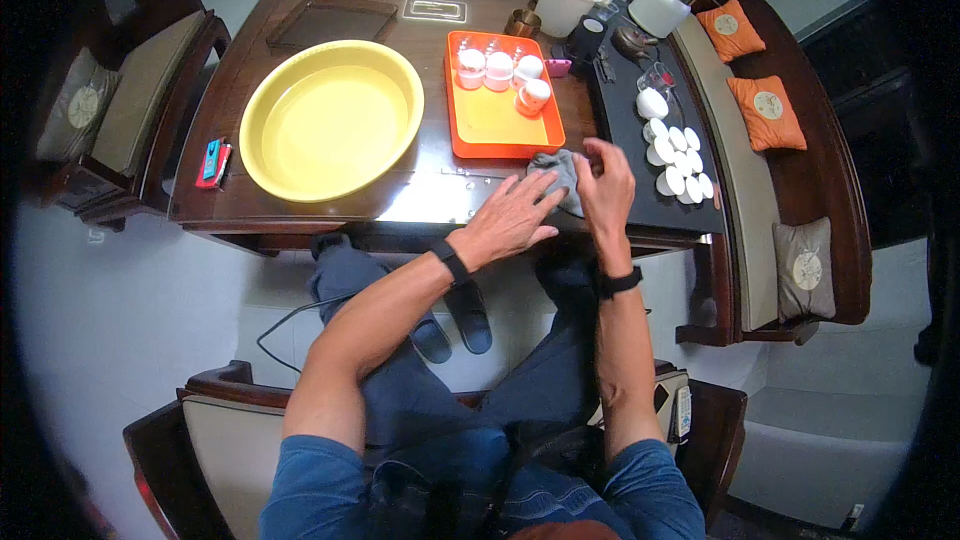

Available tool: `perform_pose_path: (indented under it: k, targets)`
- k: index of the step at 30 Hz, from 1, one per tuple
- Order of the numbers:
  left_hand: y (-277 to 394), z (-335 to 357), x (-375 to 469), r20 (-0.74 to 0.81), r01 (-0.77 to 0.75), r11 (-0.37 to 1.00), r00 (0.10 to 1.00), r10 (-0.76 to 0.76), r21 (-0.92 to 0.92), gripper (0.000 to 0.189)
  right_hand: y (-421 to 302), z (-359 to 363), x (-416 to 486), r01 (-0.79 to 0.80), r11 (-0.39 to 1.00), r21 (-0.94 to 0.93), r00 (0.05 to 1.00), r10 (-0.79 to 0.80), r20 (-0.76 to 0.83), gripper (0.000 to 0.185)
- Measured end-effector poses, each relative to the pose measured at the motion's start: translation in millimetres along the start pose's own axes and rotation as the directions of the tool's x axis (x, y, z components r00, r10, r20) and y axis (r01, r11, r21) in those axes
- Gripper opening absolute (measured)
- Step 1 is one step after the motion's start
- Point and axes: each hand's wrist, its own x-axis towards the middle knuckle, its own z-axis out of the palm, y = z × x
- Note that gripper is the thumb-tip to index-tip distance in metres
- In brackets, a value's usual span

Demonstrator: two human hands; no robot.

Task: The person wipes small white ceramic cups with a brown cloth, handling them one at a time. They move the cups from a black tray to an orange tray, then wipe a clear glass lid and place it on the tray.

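A grey cloth (559, 178) lies bunched on the dark wooden table, just below the orange tray (507, 151). My left hand (511, 214) has its fingers spread over the cloth's left part. At the cloth's right side is my right hand (606, 184), with its fingers curled; whether they pinch the cloth cannot be told. Several small white-capped containers (471, 69) with clear and red parts stand in the upper part of the tray. Left of the tray sits a large yellow basin (332, 131) holding clear liquid. Small water drops show on the table left of the cloth.
White cups (670, 181) crowd a black tea tray (637, 210) on the right. Behind are a white pitcher (568, 4), a white canister (661, 6) and a dark teapot (631, 43). A red-and-blue packet (213, 163) lies near the left edge, a dark empty-looking tray (332, 21) farther back.
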Motion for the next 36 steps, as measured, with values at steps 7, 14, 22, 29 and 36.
perform_pose_path:
  k: [7, 14, 22, 29, 36]
  targets:
    - [-12.3, 35.8, 10.2, 0.187, 0.004, 0.957, 0.981, -0.061, 0.289, 0.071, 7.2, -30.0, -76.5, -0.184, 0.974, 0.132, 0.977, 0.166, 0.135, 0.02]
    - [-9.6, -27.4, -50.8, 0.23, 0.109, 0.837, 0.935, -0.269, 0.536, 0.075, 40.3, -42.2, -88.5, -0.269, 0.947, 0.177, 0.961, 0.254, 0.106, 0.017]
    - [-38.1, -59.1, -74.7, -0.034, 0.351, 0.735, 0.912, -0.409, 0.58, 0.035, 44.8, -35.0, -99.8, -0.294, 0.936, 0.195, 0.942, 0.25, 0.223, 0.02]
    - [-11.0, -59.7, -30.6, -0.176, 0.362, 0.774, 0.932, -0.317, 0.52, 0.048, 53.9, -44.8, -110.7, -0.306, 0.933, 0.188, 0.933, 0.254, 0.256, 0.017]
    - [-38.2, -56.2, 46.1, -0.027, 0.345, 0.816, 0.926, -0.376, 0.464, 0.02, 65.2, -39.3, -122.8, -0.269, 0.953, 0.137, 0.941, 0.23, 0.249, 0.016]
